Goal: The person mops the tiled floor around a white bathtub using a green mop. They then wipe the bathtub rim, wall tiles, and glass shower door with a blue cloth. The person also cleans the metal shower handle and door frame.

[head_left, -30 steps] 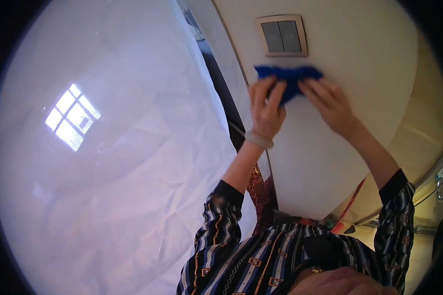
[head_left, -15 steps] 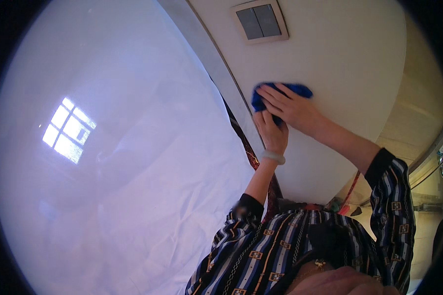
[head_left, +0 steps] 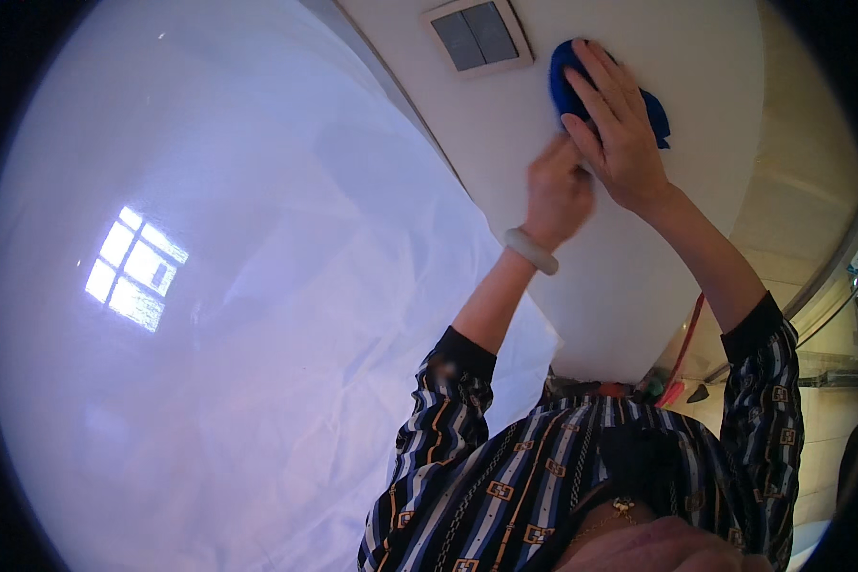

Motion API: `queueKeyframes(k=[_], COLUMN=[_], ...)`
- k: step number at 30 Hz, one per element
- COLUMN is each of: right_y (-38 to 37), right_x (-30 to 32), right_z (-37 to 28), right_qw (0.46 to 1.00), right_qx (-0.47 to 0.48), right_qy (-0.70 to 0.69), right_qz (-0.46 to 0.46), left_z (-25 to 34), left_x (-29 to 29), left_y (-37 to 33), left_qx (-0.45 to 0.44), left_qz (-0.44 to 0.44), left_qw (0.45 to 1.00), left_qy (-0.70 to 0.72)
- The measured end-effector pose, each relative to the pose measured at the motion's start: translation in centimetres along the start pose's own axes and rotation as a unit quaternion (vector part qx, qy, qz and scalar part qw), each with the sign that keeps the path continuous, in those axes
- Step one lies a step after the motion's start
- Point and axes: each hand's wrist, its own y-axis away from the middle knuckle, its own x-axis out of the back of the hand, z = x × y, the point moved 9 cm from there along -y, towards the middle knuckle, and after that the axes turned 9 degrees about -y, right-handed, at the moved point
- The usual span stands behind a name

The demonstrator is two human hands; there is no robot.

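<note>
A blue cloth (head_left: 567, 81) lies flat against a white wall (head_left: 696, 57), just right of a grey two-button switch plate (head_left: 477, 36). My right hand (head_left: 620, 133) presses on the cloth with its fingers spread over it. My left hand (head_left: 555, 191), with a pale bracelet (head_left: 531, 252) at the wrist, is curled and blurred just below the cloth, next to my right thumb. It does not seem to hold anything. Both forearms rise from striped dark sleeves.
A large white sheet or curtain (head_left: 238, 286) fills the left side, with a bright window patch (head_left: 135, 278) on it. A dark gap runs between the sheet and the wall. A red-handled tool (head_left: 682, 367) and pale floor tiles (head_left: 810, 219) lie at the right.
The cloth has gone from under the switch plate, down the wall, to the plate's right side. My left hand has come off the cloth and my right hand now presses it alone.
</note>
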Motion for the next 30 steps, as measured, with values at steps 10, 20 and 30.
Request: queueKeyframes(k=[10, 20, 30], right_y=[-2.8, 11.4, -0.3], right_x=[0.3, -2.8, -1.6], right_z=[0.4, 1.6, 2.4], right_qw=[0.989, 0.951, 0.979], right_qx=[0.053, 0.078, -0.067], right_qy=[0.089, 0.165, 0.190], right_qz=[0.105, -0.249, 0.025], left_z=[-2.0, -4.2, -6.3], left_x=[6.0, 5.1, 2.7], left_y=[-6.4, -7.0, -4.3], left_qx=[-0.105, -0.091, -0.044], left_qz=[0.256, 0.217, 0.105], left_qw=[0.951, 0.950, 0.934], left_qy=[-0.141, -0.204, -0.340])
